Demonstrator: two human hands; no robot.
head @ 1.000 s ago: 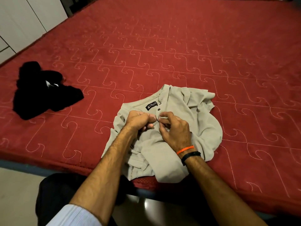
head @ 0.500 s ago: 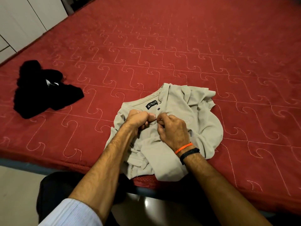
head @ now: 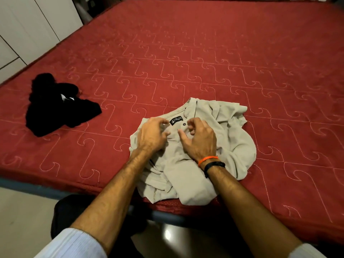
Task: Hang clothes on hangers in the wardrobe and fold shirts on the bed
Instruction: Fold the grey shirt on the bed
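- Bed (head: pixel 204 53): red quilted cover; it carries both garments
- Beige shirt (head: pixel 229 138): crumpled at the near edge, collar label up
- Black garment (head: pixel 55 112): heaped well to its left
- Your left hand (head: pixel 151 135) and right hand (head: pixel 200 141): over the collar, fingers loosely curled, grasping nothing

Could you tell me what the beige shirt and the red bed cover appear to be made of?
The beige shirt looks like soft matte knit, probably cotton or a blend: it crumples in limp folds, without shine. The red bed cover looks like quilted woven fabric with a slight sheen, possibly a synthetic blend: pale stitched hook patterns run across it, and the surface lies taut.
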